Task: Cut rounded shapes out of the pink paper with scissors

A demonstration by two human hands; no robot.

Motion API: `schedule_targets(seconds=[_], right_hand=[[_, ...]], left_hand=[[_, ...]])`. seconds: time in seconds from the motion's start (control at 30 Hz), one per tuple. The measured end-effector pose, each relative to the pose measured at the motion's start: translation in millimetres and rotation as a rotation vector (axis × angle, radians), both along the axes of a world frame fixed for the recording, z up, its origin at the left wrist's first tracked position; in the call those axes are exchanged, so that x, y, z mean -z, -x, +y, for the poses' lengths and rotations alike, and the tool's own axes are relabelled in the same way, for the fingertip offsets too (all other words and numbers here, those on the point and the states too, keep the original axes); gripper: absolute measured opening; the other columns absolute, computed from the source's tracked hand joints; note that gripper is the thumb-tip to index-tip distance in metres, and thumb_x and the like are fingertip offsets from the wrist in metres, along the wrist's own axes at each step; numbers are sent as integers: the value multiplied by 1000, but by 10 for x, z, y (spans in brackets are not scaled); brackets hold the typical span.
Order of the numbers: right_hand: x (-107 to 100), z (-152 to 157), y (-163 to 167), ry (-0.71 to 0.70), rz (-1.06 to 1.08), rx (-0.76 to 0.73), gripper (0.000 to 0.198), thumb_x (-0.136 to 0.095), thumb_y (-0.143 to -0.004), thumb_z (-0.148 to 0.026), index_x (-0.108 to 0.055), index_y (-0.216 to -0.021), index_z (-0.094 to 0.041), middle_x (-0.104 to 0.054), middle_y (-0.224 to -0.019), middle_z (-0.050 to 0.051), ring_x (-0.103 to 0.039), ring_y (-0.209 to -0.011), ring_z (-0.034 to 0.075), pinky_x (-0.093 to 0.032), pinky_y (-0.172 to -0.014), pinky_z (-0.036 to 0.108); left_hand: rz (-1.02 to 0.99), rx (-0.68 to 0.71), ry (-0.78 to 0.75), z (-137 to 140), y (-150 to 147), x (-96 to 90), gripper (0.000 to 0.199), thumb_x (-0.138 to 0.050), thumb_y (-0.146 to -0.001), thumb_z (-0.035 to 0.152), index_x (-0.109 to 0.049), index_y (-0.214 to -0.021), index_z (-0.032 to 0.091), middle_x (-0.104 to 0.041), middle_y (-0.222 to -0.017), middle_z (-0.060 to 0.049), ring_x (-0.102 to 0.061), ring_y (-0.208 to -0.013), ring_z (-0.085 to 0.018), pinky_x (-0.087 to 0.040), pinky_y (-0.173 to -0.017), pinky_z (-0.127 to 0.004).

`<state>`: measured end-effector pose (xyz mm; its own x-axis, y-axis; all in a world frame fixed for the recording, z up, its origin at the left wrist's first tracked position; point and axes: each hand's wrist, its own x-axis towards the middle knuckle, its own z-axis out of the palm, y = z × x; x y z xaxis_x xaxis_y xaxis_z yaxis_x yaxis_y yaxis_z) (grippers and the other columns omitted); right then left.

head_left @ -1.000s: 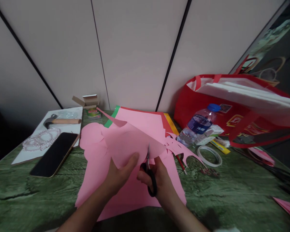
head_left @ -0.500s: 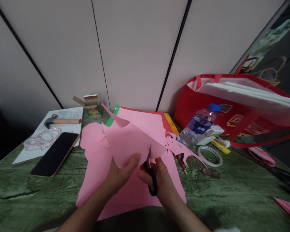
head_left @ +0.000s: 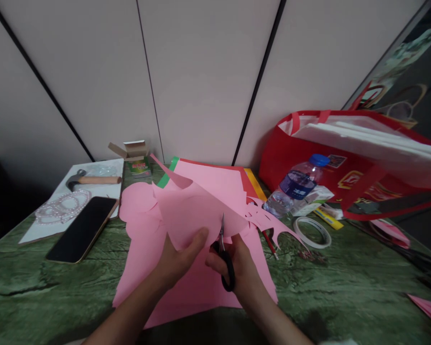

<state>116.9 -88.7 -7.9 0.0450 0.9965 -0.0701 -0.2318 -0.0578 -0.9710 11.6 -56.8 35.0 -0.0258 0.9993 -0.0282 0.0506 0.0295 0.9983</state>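
My left hand (head_left: 181, 256) pinches the lower edge of a curled sheet of pink paper (head_left: 190, 211), thumb on top and the other fingers hidden beneath. In my right hand (head_left: 239, 263) are black-handled scissors (head_left: 228, 273), their blades pointing away from me at the sheet's edge. One blade shows over the paper's face. Under both hands lies a stack of larger pink sheets (head_left: 197, 297). Pink cut-outs with rounded edges (head_left: 138, 201) rest on its left side, and a pink scrap with curved cut-away edges (head_left: 269, 221) lies to the right.
On the left are a black phone (head_left: 82, 230), a hammer (head_left: 96, 180), beaded strings (head_left: 62, 207) and a small open box (head_left: 139, 165). A water bottle (head_left: 296, 184), a tape roll (head_left: 311, 232) and a red bag (head_left: 283, 143) stand or lie on the right. A wall rises behind.
The scissors and my right hand have shifted very slightly to the right. My left hand and the pink sheet look almost the same.
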Motion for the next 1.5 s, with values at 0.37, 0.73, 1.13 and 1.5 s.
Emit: schedule_targets(seconds=[0.37,0.73,1.13,1.5], right_hand=[[34,7,1,-18,-24,0,62,-69,-64,-36,-32,-112,-21,-48,-62,-6,-50,-53,12,-39,-49,25],[103,12,-16,24,-130,60,49,-69,-62,-30,-39,-100,-20,-51,-65,-3,-53,-54,14,-42,-48,26],[64,14,8,48,-140,71,45,-65,-63,-27,-37,-97,-18,-49,-55,-6,-51,-45,12,-40,-40,22],[7,31,26,114,-165,100,44,-66,-59,-25,-39,-92,-18,-49,-51,-9,-49,-41,10,-38,-39,21]], left_hand=[[45,-3,4,13,18,18,14,-56,-68,21,-62,-79,16,-68,-76,-7,-63,-78,-21,-51,-70,-33],[31,124,36,82,129,43,22,-57,-68,27,-61,-86,14,-68,-83,-7,-63,-81,-21,-51,-71,-32],[-25,105,44,87,128,35,19,-60,-68,26,-62,-83,14,-68,-79,-6,-63,-77,-21,-52,-67,-31],[-39,95,-71,147,143,260,19,-60,-71,29,-64,-85,16,-69,-78,-3,-64,-73,-16,-51,-61,-23]])
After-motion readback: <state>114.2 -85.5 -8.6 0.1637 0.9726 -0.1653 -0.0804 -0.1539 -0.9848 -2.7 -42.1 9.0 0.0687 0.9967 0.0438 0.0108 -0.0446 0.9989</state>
